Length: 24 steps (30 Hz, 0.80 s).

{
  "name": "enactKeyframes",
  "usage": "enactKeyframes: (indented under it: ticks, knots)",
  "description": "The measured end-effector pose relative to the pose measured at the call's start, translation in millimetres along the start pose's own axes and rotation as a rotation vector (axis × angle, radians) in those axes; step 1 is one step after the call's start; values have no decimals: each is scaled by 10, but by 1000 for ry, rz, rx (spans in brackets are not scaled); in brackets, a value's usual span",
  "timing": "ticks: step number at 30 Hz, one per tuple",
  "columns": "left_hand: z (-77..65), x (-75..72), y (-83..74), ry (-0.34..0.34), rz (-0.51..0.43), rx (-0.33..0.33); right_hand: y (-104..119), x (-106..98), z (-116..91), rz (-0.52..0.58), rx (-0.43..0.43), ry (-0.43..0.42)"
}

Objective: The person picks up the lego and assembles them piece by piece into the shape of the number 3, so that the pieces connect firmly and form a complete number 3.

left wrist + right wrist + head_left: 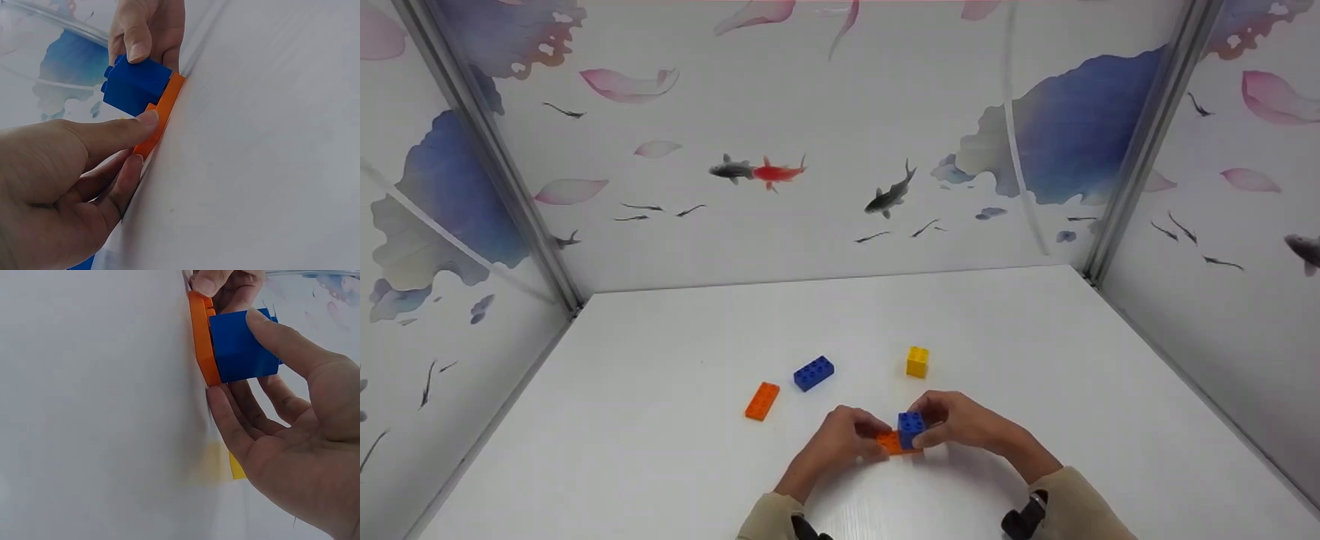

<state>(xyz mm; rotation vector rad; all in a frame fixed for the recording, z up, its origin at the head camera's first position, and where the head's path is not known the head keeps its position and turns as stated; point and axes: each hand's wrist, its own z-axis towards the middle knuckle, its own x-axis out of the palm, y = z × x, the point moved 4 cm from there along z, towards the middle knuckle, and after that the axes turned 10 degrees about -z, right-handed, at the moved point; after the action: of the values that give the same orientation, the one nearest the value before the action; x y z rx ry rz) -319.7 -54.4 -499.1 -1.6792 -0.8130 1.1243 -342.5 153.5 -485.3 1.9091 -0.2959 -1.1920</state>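
Near the front of the white table, my left hand (845,436) pinches the left end of a flat orange brick (889,442), with the thumb on its studded side. My right hand (964,424) grips a square blue brick (910,429) between thumb and fingers. That blue brick sits over the right end of the orange one, studs facing up. In the right wrist view a thin dark line shows between the blue brick (242,346) and the orange brick (203,343); whether they are fully pressed together I cannot tell.
Beyond my hands stand a small yellow brick (917,361) and a longer blue brick (814,373). Another flat orange brick (763,401) lies to the left. White panels printed with fish and petals enclose the table (660,352) at the back and both sides.
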Motion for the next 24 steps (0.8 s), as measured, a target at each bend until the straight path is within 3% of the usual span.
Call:
enactKeyframes:
  ticks: [7, 13, 20, 24]
  knots:
    - [5, 2, 10, -17, 6, -14, -61, 30, -28, 89, 59, -13]
    - [-1, -31, -8, -7, -10, -34, -82, 47, -22, 132, 45, -14]
    - [-41, -141, -33, 12, -43, -80, -83, 42, -16, 129, 80, -26]
    - [-43, -175, -40, 29, -42, -68, -69, 38, -7, 118, 83, -28]
